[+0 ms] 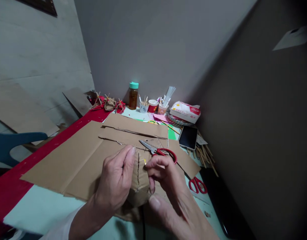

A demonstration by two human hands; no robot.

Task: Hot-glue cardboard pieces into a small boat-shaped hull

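Cardboard is what I have between both hands: a small folded cardboard piece (139, 181), held up just above the near edge of the table (38, 208), in front of the big flat cardboard sheet (75, 160) that covers the middle of it. My left hand (117, 181) wraps the piece from the left side, with the thumb laid along its upper fold. My right hand (163, 181) comes from the right; its fingers are curled and the fingertips pinch something very small at the top edge of the piece. I cannot tell what this small thing is.

I judge the piece to be light and rather stiff, but it is corrugated, so it will crush or crease if I squeeze too much. The cut edges look rough and frayed, so they give good grip and do not slip. The best place to hold is on the flat faces near the fold, not on the thin torn edge, which can bend easily.

Red-handled scissors (159, 150) lie on the sheet just behind my right hand, blades pointing left. A second pair of red scissors (197, 185) rests near the right edge of the table. A dark phone (188, 137) lies further back, and an amber bottle with a green cap (133, 96) stands at the far edge beside some cups of sticks (153, 106).
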